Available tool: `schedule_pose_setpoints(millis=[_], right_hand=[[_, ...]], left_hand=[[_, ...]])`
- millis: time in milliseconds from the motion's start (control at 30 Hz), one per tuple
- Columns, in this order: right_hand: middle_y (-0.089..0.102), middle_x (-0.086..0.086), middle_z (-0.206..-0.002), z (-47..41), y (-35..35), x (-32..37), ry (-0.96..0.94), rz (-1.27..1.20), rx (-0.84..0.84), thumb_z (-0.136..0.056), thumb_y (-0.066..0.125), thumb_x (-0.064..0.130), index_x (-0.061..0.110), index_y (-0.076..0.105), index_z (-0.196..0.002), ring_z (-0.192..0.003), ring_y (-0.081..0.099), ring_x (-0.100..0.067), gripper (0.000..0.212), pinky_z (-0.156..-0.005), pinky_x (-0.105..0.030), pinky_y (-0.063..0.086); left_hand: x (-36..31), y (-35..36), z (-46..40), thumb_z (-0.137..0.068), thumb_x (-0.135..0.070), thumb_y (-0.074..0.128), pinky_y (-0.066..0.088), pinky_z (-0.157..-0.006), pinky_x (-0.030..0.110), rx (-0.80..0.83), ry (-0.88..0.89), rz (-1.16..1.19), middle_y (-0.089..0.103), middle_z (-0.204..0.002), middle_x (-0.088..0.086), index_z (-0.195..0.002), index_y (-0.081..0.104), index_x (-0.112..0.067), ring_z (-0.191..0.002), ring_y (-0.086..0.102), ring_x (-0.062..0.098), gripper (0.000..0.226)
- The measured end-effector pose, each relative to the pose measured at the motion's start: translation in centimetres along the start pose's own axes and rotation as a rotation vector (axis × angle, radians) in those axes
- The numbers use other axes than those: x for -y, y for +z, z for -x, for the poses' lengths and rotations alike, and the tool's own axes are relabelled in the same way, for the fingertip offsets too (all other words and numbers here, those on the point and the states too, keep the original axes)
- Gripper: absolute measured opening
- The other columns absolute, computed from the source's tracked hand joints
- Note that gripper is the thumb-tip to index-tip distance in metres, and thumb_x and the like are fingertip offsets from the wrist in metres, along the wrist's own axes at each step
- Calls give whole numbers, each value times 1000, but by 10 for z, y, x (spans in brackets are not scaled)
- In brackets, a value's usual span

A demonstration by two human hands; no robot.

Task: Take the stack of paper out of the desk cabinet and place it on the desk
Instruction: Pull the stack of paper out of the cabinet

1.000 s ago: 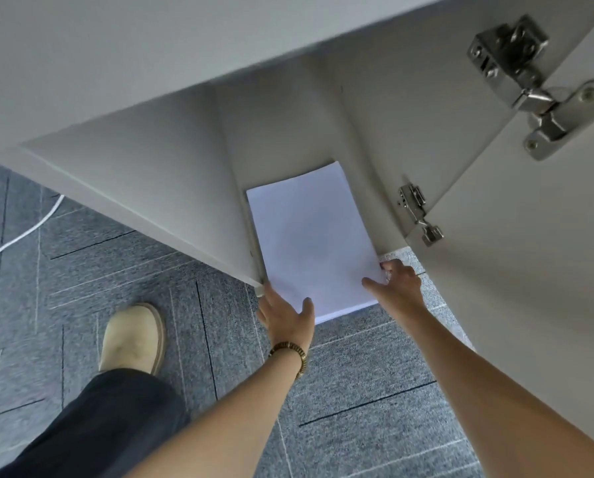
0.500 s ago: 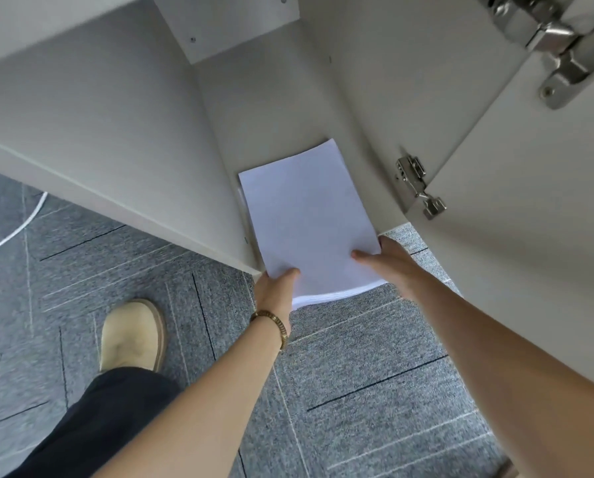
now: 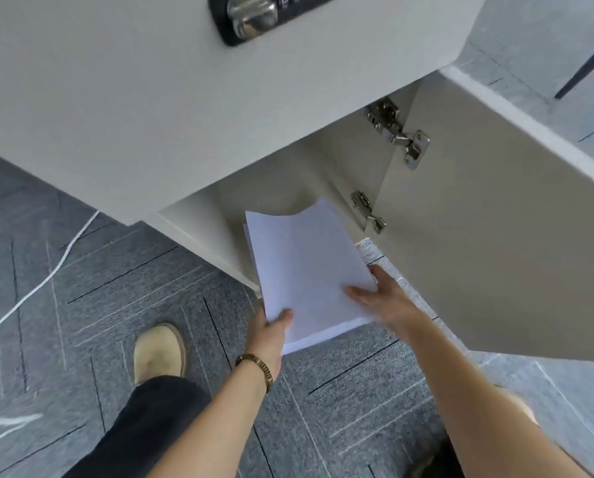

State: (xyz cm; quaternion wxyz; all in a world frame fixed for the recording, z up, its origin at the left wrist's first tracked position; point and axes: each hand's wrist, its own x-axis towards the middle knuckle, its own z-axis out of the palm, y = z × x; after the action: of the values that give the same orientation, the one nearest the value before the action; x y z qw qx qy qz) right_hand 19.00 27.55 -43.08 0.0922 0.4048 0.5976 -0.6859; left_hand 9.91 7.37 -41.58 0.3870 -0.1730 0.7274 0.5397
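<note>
A white stack of paper [image 3: 306, 263] is lifted and tilted, half out of the open desk cabinet [image 3: 275, 198]. Its far top sheet curls up. My left hand [image 3: 271, 331], with a beaded bracelet on the wrist, grips the stack's near left corner, thumb on top. My right hand [image 3: 383, 298] holds the near right edge, thumb on top and fingers underneath. The cabinet's inside is otherwise bare as far as it shows.
The cabinet door [image 3: 478, 253] stands open on the right, with two metal hinges [image 3: 397, 132]. Above is a drawer front with a combination lock [image 3: 254, 13]. Grey carpet floor [image 3: 340, 391], my tan shoe [image 3: 159, 351] and a white cable [image 3: 47, 277] lie below.
The stack has come up off the cabinet floor and moved out toward me in both hands. My view has pulled back and risen, bringing the lock into sight.
</note>
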Motion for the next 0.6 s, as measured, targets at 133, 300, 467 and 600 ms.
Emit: schedule_pose_setpoints(millis=[133,300,467,600], right_hand=[[64,-5,-127,99,-2,-7,3,-153,-73,-73,84,34,21,47,-136,-110,67,-30,74,-88,-54,59],[69,-8,-121,220,8,9,-96,-161,-161,-82,79,25,19,55,-122,-102,72,-28,48,-85,-51,60],[69,-17,-116,344,25,36,-239,-134,-237,-83,77,22,14,57,-113,-91,69,-25,37,-90,-57,56],[67,-21,-114,439,46,62,-367,-110,-282,-82,78,24,11,57,-110,-86,68,-24,38,-84,-52,57]], left_hand=[[-6,-18,77,-95,-8,60,54,-96,48,113,68,-73,70,-118,2,-115,62,-24,-108,67,23,26],[-13,-48,179,-92,-12,66,53,-97,47,185,125,-70,70,-118,1,-117,60,-22,-108,66,23,28],[-17,-85,284,-91,-14,68,48,-103,51,245,188,0,71,-118,0,-117,63,-21,-112,65,24,28],[-32,-123,366,-89,-11,70,53,-97,50,327,245,77,74,-115,3,-114,66,-21,-107,68,26,28]])
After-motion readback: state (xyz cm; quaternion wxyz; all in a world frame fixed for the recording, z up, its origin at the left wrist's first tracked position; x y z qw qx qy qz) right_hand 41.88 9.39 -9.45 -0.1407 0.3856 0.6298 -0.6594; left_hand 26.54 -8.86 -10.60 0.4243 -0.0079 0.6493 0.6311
